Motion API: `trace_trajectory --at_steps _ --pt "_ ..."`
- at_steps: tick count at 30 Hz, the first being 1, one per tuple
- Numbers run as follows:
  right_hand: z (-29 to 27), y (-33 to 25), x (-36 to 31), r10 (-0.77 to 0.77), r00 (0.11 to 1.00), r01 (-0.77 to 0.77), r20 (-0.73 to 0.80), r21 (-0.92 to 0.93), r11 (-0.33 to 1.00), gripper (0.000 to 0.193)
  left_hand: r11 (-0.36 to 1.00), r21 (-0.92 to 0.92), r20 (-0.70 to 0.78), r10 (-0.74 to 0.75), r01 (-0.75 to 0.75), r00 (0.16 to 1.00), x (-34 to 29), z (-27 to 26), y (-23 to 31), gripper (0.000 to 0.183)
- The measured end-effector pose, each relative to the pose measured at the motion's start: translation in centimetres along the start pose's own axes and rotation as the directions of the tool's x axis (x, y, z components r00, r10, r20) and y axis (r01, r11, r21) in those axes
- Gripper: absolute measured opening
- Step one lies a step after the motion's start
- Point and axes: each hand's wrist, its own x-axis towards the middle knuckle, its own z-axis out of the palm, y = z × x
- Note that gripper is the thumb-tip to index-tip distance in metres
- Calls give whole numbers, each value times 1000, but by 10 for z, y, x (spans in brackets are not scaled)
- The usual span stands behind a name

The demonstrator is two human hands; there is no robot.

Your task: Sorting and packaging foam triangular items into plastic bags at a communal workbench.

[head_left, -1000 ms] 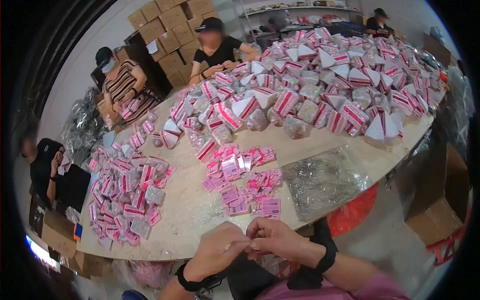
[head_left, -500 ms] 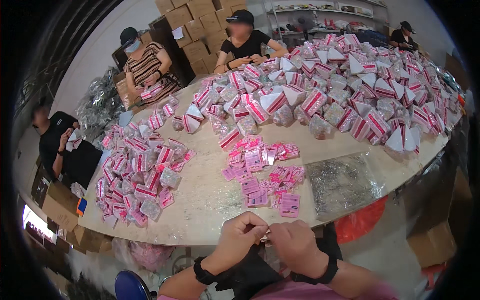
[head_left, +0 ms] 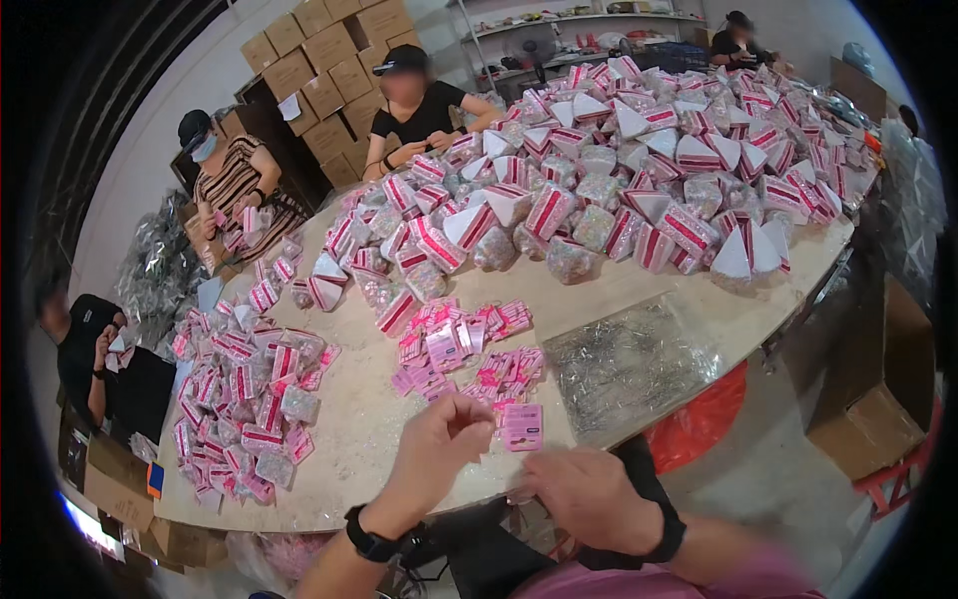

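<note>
My left hand (head_left: 443,445) is over the near edge of the table, beside the small pink printed cards (head_left: 446,345). Its thumb and fingers curl together; whatever lies between them, if anything, I cannot make out. One pink card (head_left: 523,427) lies flat just right of its fingertips. Lower and to the right, my right hand (head_left: 589,497) hovers at the table edge, fingers bent and pressed together. A small thing at its fingertips is too unclear to name. Right of the cards, many thin metal pins (head_left: 639,364) lie spread on a clear plastic sheet.
A large heap of clear wedge-shaped packets with pink-and-white bands (head_left: 599,190) covers the table's far side. A smaller heap of packets (head_left: 244,399) is at left. Co-workers stand around the far and left sides. An open cardboard box (head_left: 878,399) stands at right.
My hands have parted: the left has moved up and left toward the pink cards, the right slightly lower. The whole view has shifted, so the table appears further left.
</note>
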Motion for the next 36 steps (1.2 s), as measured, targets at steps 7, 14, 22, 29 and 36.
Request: trace_trajectory --at_steps 7,14,22,29,36 --pt "-63 1 -23 299 935 -304 -189 3 953 18 653 589 230 430 -476 873 146 31 30 30" --pt "-89 30 -44 456 876 -451 -159 70 890 14 441 790 268 375 -425 888 286 77 -22 54" --pt "-105 43 -49 553 822 -524 -134 200 828 16 420 843 243 258 -335 935 299 78 -23 56" --pt "-91 47 -48 593 790 -548 -155 257 796 18 895 430 -119 187 -119 975 194 2 20 49" --pt "-61 30 -18 394 913 -361 -108 237 902 17 844 -483 -166 174 -234 971 71 6 -26 45"
